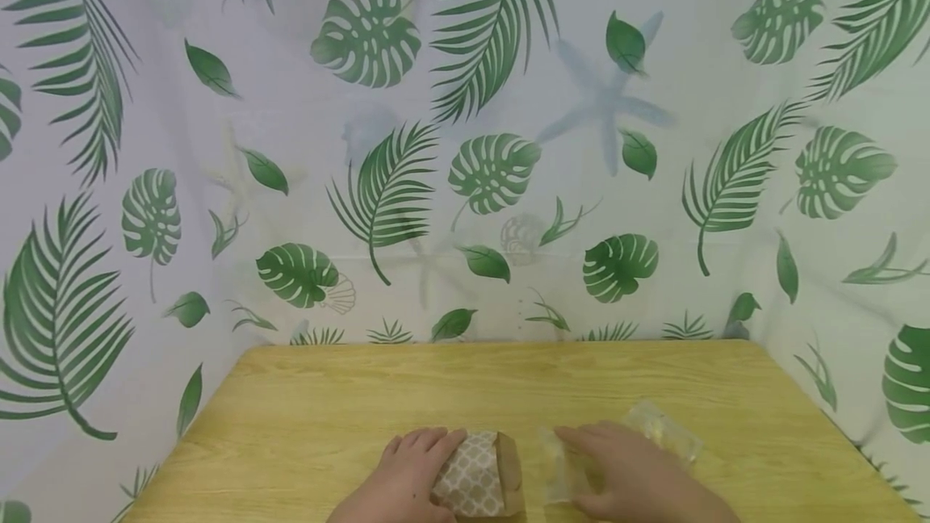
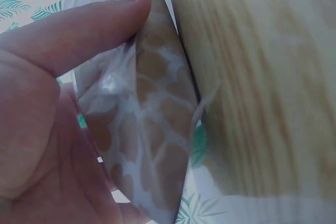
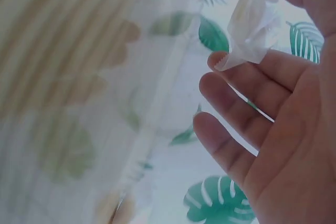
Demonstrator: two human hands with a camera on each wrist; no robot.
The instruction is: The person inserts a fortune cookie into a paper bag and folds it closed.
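At the wood-grained surface (image 1: 436, 382), the left hand (image 1: 407, 474) grips a patterned packet (image 1: 471, 479) while the right hand (image 1: 632, 470), pinching clear plastic (image 1: 555, 470), partly hides a transparent packet (image 1: 668, 430).

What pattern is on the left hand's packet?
The packet has brown patches split by white lines, clearest in the left wrist view.

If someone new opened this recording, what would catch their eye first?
Probably the green-leaf backdrop, filling most of the head view behind the wooden table. Next, at the table's near side, the left hand grips a brown-and-white patterned packet, and the right hand holds a translucent wrapper. A clear packet lies just beyond the right hand.
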